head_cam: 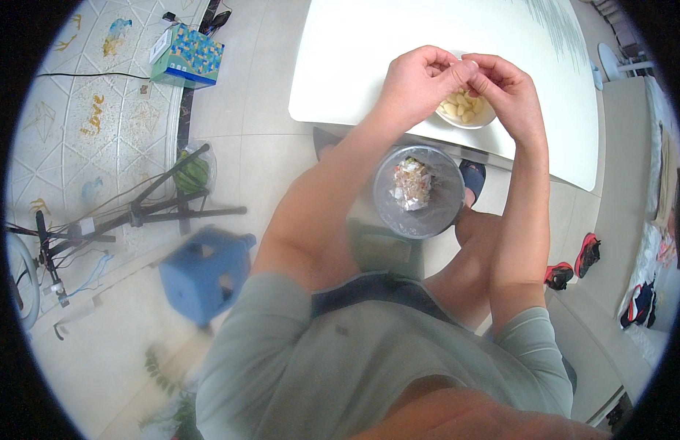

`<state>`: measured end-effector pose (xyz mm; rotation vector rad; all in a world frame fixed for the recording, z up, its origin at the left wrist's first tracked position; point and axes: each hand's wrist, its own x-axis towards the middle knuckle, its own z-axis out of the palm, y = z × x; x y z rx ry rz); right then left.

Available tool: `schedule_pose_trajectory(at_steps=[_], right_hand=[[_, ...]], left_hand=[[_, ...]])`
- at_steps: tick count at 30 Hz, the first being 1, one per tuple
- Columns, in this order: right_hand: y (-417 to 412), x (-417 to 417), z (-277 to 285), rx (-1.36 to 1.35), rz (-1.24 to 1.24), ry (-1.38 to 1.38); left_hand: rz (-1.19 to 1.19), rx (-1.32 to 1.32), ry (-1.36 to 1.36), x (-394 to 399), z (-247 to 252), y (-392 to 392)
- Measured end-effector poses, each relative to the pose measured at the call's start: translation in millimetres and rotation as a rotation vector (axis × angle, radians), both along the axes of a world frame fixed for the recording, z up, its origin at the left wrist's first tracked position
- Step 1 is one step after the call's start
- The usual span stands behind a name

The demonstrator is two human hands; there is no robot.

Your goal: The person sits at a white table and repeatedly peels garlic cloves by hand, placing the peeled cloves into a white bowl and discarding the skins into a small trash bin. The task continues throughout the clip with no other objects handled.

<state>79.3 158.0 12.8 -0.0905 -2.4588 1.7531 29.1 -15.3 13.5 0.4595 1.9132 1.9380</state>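
Observation:
Both hands meet above a white bowl that holds peeled garlic cloves and stands near the edge of the white table. The fingertips of my left hand and my right hand pinch together over the bowl's far part. A small pale piece shows between them, likely a garlic clove, mostly hidden by the fingers. Below the table edge, between my knees, stands a round bin lined with a clear bag, with papery peelings and other scraps inside.
On the left are a blue plastic stool, a black tripod-like stand with cables, a watermelon in a plastic bag and a patterned box. Red and black shoes lie at right, beside a pale cabinet.

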Motion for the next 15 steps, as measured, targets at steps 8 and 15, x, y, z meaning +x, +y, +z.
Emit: schedule_pose_trajectory(at_steps=[8,15], right_hand=[[-1.7,1.3,0.8,-0.031,-0.004,-0.041],[-3.1,-1.3,-2.1,-0.166,-0.061,-0.032]], left_hand=[[-0.091,0.016,-0.085,-7.3,-3.5,-1.0],[-0.053,0.077,-0.141,-12.3,-7.8,-1.1]])
